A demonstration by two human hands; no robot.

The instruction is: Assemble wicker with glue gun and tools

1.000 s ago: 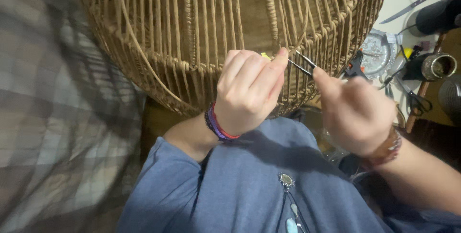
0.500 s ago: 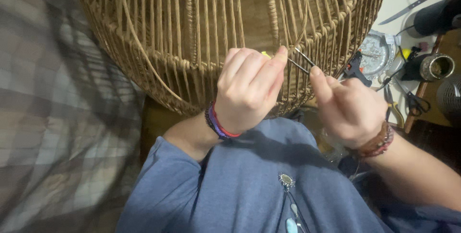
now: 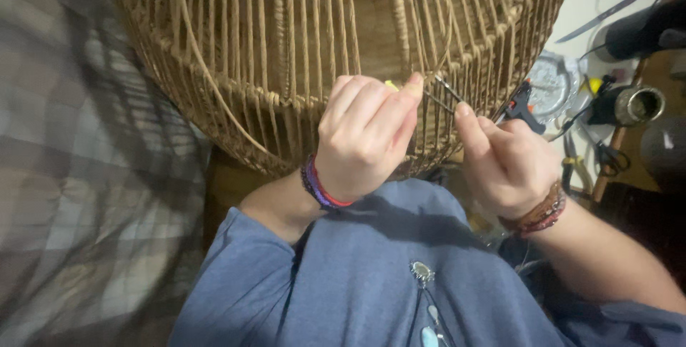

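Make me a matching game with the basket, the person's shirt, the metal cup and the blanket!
Things:
1. wicker basket
2. shirt
3. metal cup
4. blanket

Descriptions:
A. blue, at the bottom of the picture
B. grey checks, on the left
C. shiny, on the far right
D. tan strands, at the top, with both hands working at it

Pairs: 1-D, 2-A, 3-C, 4-B
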